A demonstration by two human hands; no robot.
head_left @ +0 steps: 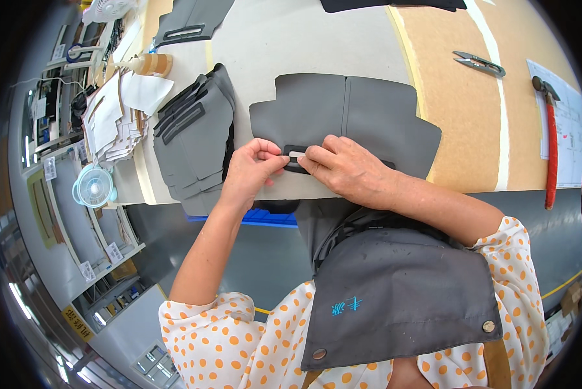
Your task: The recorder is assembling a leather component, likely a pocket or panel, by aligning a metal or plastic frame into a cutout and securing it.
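Note:
A grey sheet-like panel (310, 107), perhaps leather, lies flat in front of me with a seam running down it. Near its front edge is a slot with a black frame (295, 168). My left hand (255, 170) pinches at the left side of this slot with thumb and forefinger. From the other side, my right hand (348, 167) has its fingers bent and pressed together at the slot's rim. The fingertips of both hands almost meet there, and they hide part of the frame. Left of the panel lies a stack of similar grey panels (197, 152) with black-framed slots.
At left are cut white sheets (109, 123), a brown bottle (153, 64) and a light-blue fan (93, 186). Another slotted panel (194, 16) lies farther back. Thread snips (479, 63) and a red-handled hammer (551, 149) lie at right, the hammer over a drawing sheet (570, 117).

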